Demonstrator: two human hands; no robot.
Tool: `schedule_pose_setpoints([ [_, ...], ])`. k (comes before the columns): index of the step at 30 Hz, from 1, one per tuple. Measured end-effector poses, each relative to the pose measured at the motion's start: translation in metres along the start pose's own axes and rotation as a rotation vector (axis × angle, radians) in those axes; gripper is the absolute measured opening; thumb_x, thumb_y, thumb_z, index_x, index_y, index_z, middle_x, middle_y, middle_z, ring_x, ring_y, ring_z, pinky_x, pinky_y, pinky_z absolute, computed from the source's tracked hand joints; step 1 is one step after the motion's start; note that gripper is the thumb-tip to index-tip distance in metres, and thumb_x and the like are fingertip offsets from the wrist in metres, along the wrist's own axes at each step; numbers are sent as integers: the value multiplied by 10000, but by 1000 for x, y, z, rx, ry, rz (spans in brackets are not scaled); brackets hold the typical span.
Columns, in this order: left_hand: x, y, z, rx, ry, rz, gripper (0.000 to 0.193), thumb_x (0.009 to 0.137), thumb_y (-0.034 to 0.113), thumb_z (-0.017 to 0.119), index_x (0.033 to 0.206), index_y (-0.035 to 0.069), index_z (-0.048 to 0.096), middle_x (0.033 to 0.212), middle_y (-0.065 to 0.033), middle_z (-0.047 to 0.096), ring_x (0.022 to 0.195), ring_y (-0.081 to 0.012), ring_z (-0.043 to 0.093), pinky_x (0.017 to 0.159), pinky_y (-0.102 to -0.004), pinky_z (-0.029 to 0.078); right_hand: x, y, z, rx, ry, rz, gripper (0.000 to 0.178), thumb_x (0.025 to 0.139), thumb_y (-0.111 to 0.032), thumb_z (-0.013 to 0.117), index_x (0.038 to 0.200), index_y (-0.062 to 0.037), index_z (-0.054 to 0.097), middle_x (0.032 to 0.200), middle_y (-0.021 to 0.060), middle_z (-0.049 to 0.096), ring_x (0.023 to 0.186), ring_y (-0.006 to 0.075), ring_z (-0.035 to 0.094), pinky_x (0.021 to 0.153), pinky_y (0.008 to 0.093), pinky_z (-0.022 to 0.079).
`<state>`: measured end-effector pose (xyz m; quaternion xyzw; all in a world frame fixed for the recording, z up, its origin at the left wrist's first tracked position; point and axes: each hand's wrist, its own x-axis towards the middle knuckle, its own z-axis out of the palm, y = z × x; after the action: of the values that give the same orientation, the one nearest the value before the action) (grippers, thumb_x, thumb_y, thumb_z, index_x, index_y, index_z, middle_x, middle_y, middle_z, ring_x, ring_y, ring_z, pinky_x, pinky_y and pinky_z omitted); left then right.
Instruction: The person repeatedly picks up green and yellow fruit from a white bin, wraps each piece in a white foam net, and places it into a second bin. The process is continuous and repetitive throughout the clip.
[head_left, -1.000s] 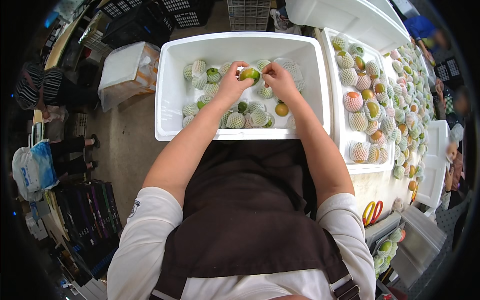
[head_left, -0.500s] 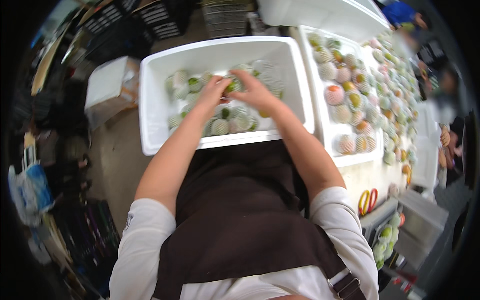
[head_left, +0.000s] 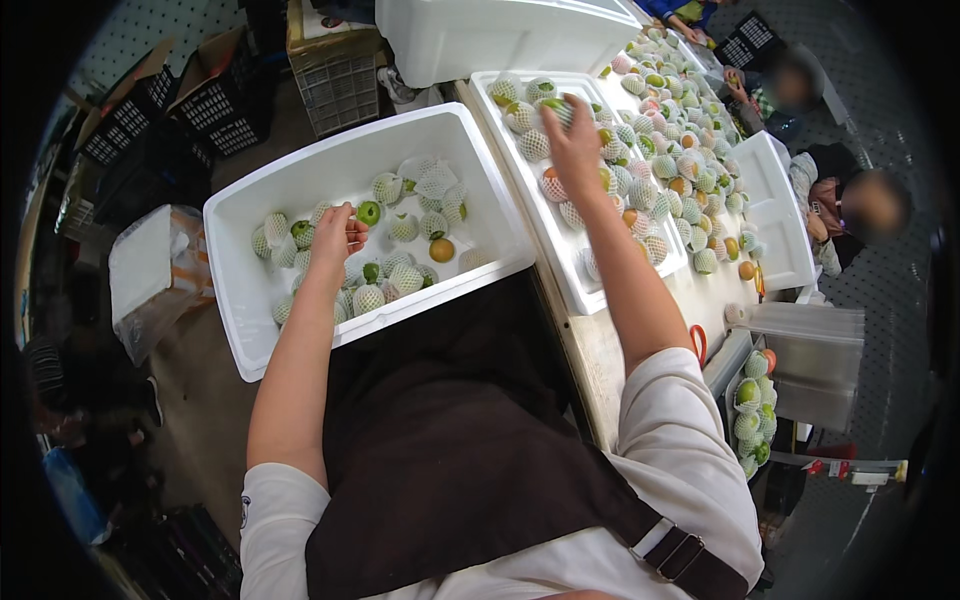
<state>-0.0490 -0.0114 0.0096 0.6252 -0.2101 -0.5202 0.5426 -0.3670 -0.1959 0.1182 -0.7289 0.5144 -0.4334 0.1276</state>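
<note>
My left hand [head_left: 338, 238] is inside a deep white foam box [head_left: 235, 315], its fingers loosely curled and apart. Just beyond its fingertips sits a bare green round fruit [head_left: 368, 213]. Around it lie several fruits in white foam nets and an orange one [head_left: 441, 250] with its net pushed partly off. My right hand [head_left: 573, 145] reaches over a shallow white foam tray [head_left: 590, 297] on the table, fingers closed around a green fruit in a foam net [head_left: 557, 109]. More netted fruits lie beside and under that hand.
Many netted fruits [head_left: 690, 165] cover the table right of the tray. A large white foam box [head_left: 500, 40] stands behind. Red-handled scissors [head_left: 697, 345] lie near my right arm. A taped white carton [head_left: 160, 270] is at left. Other people work across the table.
My hands were together over fruit in the box. My right hand has moved right to the tray, while my left stays in the box. The view has turned rightward.
</note>
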Motion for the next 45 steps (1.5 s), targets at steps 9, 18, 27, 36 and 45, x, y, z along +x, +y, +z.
schedule_pose_setpoints([
  [9,5,-11,-4,-98,77,62,256,946,306,527,1014,60,553,769,-48,605,632,-110,568,584,-253,474,-38,10,-14,-418,78,-370,339,866,-237,625,1130,-26,597,1140,173,601,1135,364,517,969,455,400],
  [18,8,-6,-22,-252,260,65,174,919,218,527,992,61,540,794,-46,603,656,-128,570,602,-270,483,-96,-110,143,292,-471,-77,194,859,-189,604,902,-8,661,882,201,663,826,388,639,745,435,511],
  [27,20,20,-127,309,234,49,268,897,260,544,1022,25,571,876,-88,636,731,-166,614,657,-303,509,-116,-77,171,130,-721,-49,195,864,-187,569,920,-23,657,845,205,666,812,386,634,729,453,502],
  [36,37,-46,-145,1386,-135,-227,466,769,332,621,1008,-64,673,945,-238,677,921,-301,664,740,-408,532,-120,-76,178,176,-801,-53,188,868,-171,550,925,-26,655,839,204,666,802,381,634,727,442,501],
  [45,9,-23,-135,1819,-447,-316,577,657,420,732,1029,-19,700,979,-202,698,897,-319,672,779,-388,536,-120,-75,179,166,-825,-47,192,868,-182,554,920,-26,653,846,202,666,822,383,632,738,451,499],
])
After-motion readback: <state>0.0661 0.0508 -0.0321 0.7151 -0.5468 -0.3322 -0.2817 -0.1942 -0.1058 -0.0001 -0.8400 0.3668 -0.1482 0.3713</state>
